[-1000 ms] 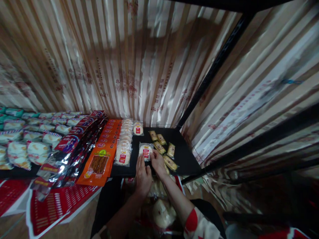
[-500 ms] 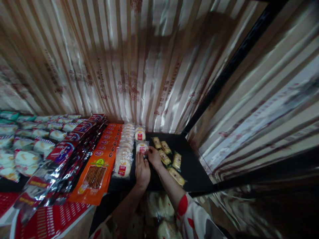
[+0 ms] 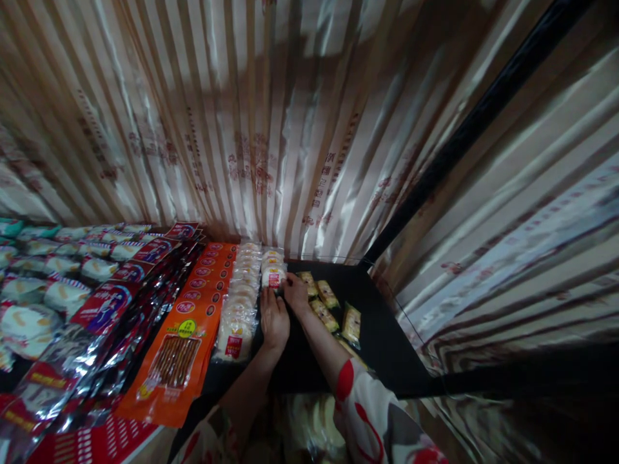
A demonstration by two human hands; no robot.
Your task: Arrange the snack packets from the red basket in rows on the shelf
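A round white cake in a clear wrapper with a red label (image 3: pixel 273 277) lies between my fingertips, overlapping similar packets behind it. My left hand (image 3: pixel 275 321) grips its near edge, fingers close together. At the packet's right edge, the bent fingers of my right hand (image 3: pixel 295 293) pinch the wrapper. Just left runs a longer row of the same wrapped cakes (image 3: pixel 235 332), leaning over one another. Several small yellow-wrapped cakes (image 3: pixel 351 324) lie loose on the black shelf (image 3: pixel 387 335) to the right, partly covered by my right forearm.
Orange snack packs (image 3: pixel 193 335) lie left of the cakes, with shiny dark-red packs (image 3: pixel 111 303) and white bags (image 3: pixel 29 325) farther left. A red basket (image 3: pixel 97 441) is at the lower left. A pleated curtain (image 3: pixel 271 129) and a black pole (image 3: pixel 464 135) border the shelf. Wrapped goods (image 3: pixel 314 419) sit below.
Both hands have pushed the wrapped cake away from me, so it now overlaps the packet behind it. The view has shifted slightly.
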